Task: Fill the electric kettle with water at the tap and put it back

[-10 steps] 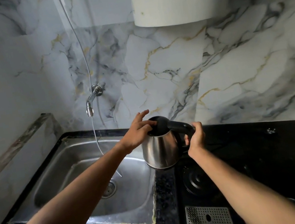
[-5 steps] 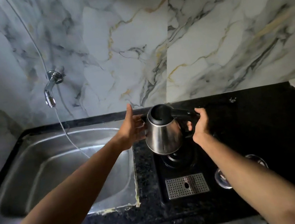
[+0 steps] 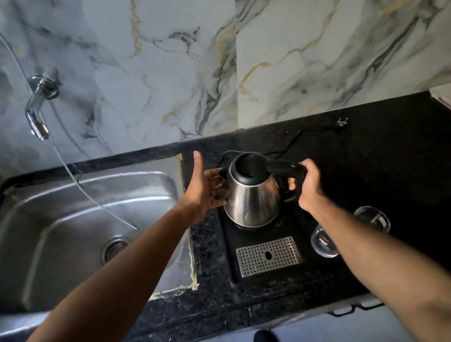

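- Gripping the black handle of the electric kettle (image 3: 252, 196) with my right hand (image 3: 309, 186), I am keeping the fingers wrapped fully round it.
- I am holding my left hand (image 3: 204, 192) open against the kettle's left side, thumb pointing up, fingers spread and touching the steel wall near the spout; this hand is not closing on anything.
- The kettle is standing upright on its round base, at the rear of the black tray (image 3: 235, 270) on the dark granite counter (image 3: 397, 172); whether it is fully seated I cannot tell.
- The lid is appearing shut.
- A perforated metal grille (image 3: 268, 256) is lying in the tray in front of the kettle.
- A clear glass (image 3: 324, 243) is standing just right of the tray, partly hidden by my right forearm.
- The steel sink (image 3: 49, 230) is lying to the left of the tray, with the tap (image 3: 37, 112) mounted on the marble wall above it.
- A black cord (image 3: 301, 134) is trailing along the counter behind the kettle.
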Demonstrator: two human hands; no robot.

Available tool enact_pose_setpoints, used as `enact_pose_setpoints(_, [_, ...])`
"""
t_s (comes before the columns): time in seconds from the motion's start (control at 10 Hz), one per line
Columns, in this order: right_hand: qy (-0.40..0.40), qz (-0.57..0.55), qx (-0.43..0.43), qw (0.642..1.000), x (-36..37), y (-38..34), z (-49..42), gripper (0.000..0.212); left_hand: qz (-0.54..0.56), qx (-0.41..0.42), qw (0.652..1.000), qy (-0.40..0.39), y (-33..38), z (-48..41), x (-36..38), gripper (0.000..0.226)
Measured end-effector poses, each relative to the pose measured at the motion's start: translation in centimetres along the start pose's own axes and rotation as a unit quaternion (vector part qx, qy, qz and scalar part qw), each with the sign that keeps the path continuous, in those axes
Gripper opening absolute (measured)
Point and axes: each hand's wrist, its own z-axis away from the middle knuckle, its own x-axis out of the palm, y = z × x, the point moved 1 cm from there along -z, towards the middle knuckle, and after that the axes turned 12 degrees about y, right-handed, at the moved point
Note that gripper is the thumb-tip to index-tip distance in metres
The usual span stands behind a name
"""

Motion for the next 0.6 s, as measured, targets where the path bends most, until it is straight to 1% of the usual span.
enact_pose_setpoints(0.1, [0.003, 0.013, 0.016, 1.0, -0.3, 0.1, -0.1, 0.042, -0.008, -0.003, 1.0, -0.008, -0.2, 0.1, 0.0, 0.112])
enact_pose_setpoints(0.2, [0.012, 0.023, 0.014, 1.0, -0.8, 0.3, 0.1, 0.036, -0.003, -0.006, 1.0, -0.004, -0.7, 0.1, 0.0, 0.106])
enact_pose_setpoints(0.3, [-0.006, 0.041, 0.032, 0.999, -1.3, -0.2, 0.1, 0.047, -0.028, -0.008, 0.999, -0.015, -0.5, 0.2, 0.3, 0.109])
enact_pose_setpoints(0.4, [-0.042, 0.114, 0.03, 0.992, -1.5, -1.6, -0.3, 0.045, -0.064, -0.008, 0.997, -0.029, 0.4, 0.9, 0.2, 0.107])
enact_pose_setpoints(0.5, [-0.076, 0.32, -0.061, 0.942, 0.2, -5.6, -1.0, 0.036, -0.138, 0.026, 0.99, -0.014, 2.6, 2.0, -1.2, 0.113])
enact_pose_setpoints(0.6, [-0.088, 0.389, -0.179, 0.899, 3.4, -8.6, -0.9, 0.024, -0.19, 0.139, 0.972, -0.001, 5.1, 2.6, -2.8, 0.06])
